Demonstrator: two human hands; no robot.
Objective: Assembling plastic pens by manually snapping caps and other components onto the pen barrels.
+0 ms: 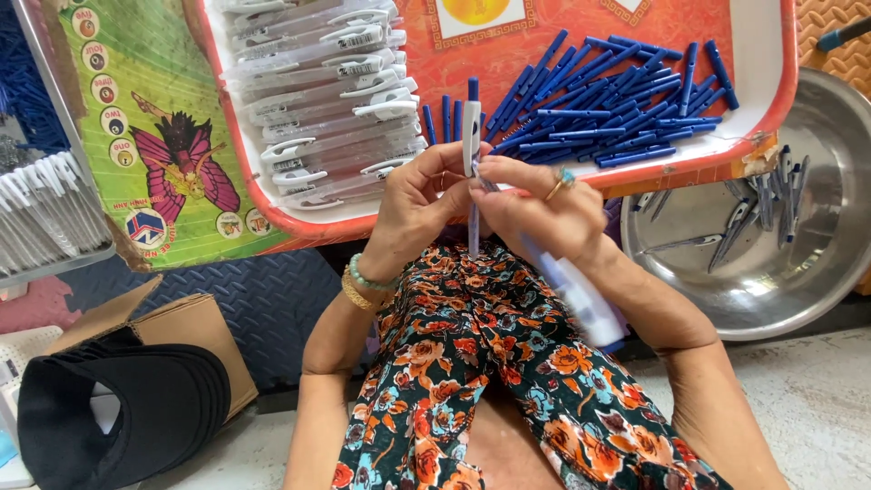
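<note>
a: since both hands meet over the lap, note it: left hand [413, 204] and right hand [535, 213] pinch one pen [472, 145] upright between fingertips.
b: handling?
a: light, stiff, slick plastic i'd judge; best held mid-barrel.
b: containers?
a: red tray [771, 91] just beyond the hands, blue refills [617, 118] and clear barrels [336, 100]; steel basin [817, 272] right of the right hand, clips [753, 218].

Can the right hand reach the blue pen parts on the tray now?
Probably yes. The right hand sits just below the blue parts, with nothing between, but it is pinching the pen together with the left hand.
</note>
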